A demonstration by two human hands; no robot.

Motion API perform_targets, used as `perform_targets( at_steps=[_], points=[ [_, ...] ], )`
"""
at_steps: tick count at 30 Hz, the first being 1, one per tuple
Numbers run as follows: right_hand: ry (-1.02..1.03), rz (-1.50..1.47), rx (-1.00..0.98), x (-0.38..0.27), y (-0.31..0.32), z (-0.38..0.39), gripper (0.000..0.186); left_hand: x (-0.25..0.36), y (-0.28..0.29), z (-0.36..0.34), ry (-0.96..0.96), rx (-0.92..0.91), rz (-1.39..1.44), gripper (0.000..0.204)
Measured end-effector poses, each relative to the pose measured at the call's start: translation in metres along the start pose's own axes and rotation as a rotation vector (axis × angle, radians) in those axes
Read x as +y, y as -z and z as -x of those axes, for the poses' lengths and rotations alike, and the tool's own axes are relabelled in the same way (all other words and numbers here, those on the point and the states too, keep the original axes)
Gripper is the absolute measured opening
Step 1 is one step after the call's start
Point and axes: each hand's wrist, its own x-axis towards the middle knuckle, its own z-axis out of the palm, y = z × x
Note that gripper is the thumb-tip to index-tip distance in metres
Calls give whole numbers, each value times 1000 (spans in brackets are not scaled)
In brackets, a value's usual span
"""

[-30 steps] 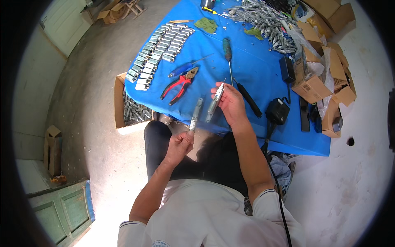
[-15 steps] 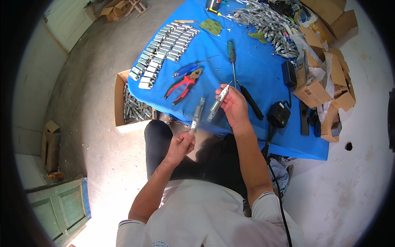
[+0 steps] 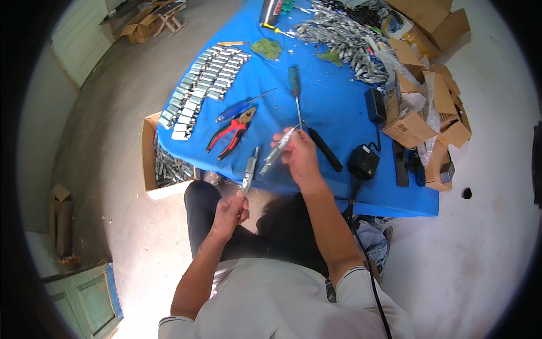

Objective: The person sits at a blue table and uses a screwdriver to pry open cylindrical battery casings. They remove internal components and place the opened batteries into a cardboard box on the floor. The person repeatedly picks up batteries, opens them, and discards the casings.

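Observation:
My left hand (image 3: 228,214) is closed around the lower end of a slim silvery stick-shaped part (image 3: 249,170), which points up over my lap at the table's front edge. Between the fingers of my right hand (image 3: 301,156) is a similar slim part (image 3: 277,151), white toward its upper end and silvery below, held at a slant. The two parts are apart. On the blue-covered table (image 3: 350,175), red-and-black pliers (image 3: 232,134) and a blue-handled screwdriver (image 3: 240,109) lie left of my right hand. Beyond it lies a green-handled screwdriver (image 3: 294,85), with a black-handled tool (image 3: 324,148) to its right.
Rows of silvery metal pieces (image 3: 195,96) cover the table's left side. A large heap of slim parts (image 3: 344,39) lies at the back. Cardboard boxes (image 3: 415,127), a black adapter (image 3: 363,162) and its cable are on the right. An open carton (image 3: 149,155) of parts stands on the floor.
The view has shifted, so the table appears farther left and lower. Both hands keep hold of their parts, with the two parts still apart.

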Motion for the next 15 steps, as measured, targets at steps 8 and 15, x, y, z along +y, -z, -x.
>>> perform_targets(
  at_steps=[8, 15],
  points=[
    [-48, -54, 20, -5, 3, 0, 26, 2, -2, -2, 24, -7, -5, 45],
    [4, -78, -5, -2, 1, 0, 26, 4, -5, 0, -6, -18, 19, 45]
  ],
)
